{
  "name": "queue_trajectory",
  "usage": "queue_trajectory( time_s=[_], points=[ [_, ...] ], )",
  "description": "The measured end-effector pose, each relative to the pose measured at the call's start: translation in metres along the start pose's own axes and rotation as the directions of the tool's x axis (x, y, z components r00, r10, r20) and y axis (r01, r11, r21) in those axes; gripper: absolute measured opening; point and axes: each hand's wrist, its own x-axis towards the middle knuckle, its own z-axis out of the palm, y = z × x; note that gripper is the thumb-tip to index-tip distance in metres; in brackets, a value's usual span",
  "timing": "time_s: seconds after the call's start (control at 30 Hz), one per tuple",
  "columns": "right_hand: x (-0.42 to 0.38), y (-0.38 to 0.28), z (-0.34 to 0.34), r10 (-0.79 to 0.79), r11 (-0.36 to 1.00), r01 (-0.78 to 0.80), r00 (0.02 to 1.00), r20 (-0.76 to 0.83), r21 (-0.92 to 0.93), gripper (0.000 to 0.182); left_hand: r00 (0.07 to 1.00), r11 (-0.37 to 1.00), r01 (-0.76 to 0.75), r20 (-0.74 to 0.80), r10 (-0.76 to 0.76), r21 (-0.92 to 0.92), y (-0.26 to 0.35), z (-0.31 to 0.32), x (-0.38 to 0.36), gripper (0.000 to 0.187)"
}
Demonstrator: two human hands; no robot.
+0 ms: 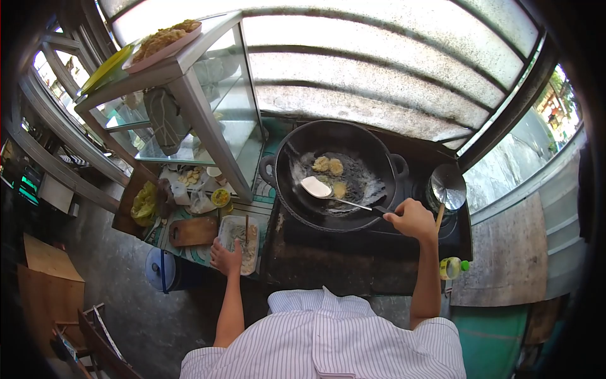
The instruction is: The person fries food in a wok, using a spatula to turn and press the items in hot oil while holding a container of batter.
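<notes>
My right hand (413,219) is wrapped round the black handle of a metal spatula (317,187). The spatula's pale, shiny blade is inside a large black wok (294,210), over the oil. Beside the blade, several golden fritters (328,165) fry in the bubbling oil. My left hand (227,256), its fingers apart, rests against the near left side of a clear plastic container (250,265). Whitish batter and a wooden-looking stick are in that container. A brown cutting board (193,232) lies just left of it.
A glass display case (189,107) stands at the left, with a plate of fried food (165,42) on top. Right of the wok, a smaller pot (447,183) with a wooden-handled tool sits on the stove. A green-capped bottle (451,268) is near my right forearm.
</notes>
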Motion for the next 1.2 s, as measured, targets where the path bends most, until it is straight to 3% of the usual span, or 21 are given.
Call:
queue_trajectory(
  time_s=[0.13, 0.23, 0.33, 0.53, 0.83, 1.2],
  points=[
    [0.023, -0.003, 0.010, -0.022, 1.000, 0.022, 1.000, -0.001, -0.021, 0.037, 1.000, 1.000, -0.003, -0.011, 0.003, 0.010, -0.002, 0.003, 0.001, 0.070],
    [0.024, -0.010, 0.021, -0.030, 0.999, 0.029, 0.997, -0.076, -0.024, 0.039, 1.000, 1.000, 0.008, 0.015, -0.008, -0.007, -0.001, -0.001, 0.000, 0.069],
    [0.022, -0.004, 0.049, -0.099, 0.995, 0.100, 0.962, -0.255, -0.007, 0.036, 1.000, 1.000, -0.008, -0.016, 0.008, 0.003, -0.004, 0.005, 0.001, 0.069],
    [0.006, -0.010, 0.048, -0.100, 0.994, 0.079, 0.942, -0.320, -0.077, 0.033, 0.999, 1.000, -0.010, -0.030, 0.010, 0.003, -0.005, 0.007, 0.001, 0.070],
    [-0.012, -0.023, 0.020, -0.083, 0.973, 0.004, 0.939, -0.335, -0.231, 0.031, 1.000, 1.000, -0.005, -0.026, 0.006, 0.012, -0.005, 0.008, 0.002, 0.070],
    [0.013, -0.023, 0.028, -0.089, 0.978, 0.009, 0.919, -0.384, -0.207, 0.031, 1.000, 1.000, 0.005, -0.014, -0.005, -0.006, -0.003, 0.006, 0.001, 0.069]
  ],
)
